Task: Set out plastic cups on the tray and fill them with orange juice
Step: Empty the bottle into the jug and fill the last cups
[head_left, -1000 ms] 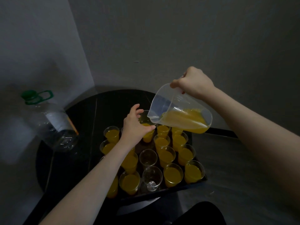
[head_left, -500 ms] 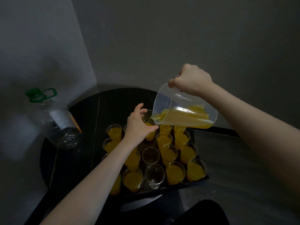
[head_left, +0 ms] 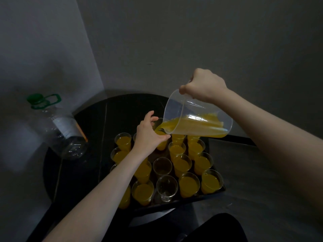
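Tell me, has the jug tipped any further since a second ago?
Yes. The jug in the right hand has tipped further, its spout dropping toward the cup held by the left hand; juice now reaches the spout.

Single head cam is looking forward and down, close over the tray (head_left: 215, 192) on the round table (head_left: 73, 180), walls behind.

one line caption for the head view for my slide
Right hand tips jug of orange juice into a cup steadied by left hand.

grey walls (head_left: 192, 41), round black table (head_left: 122, 105), dim light
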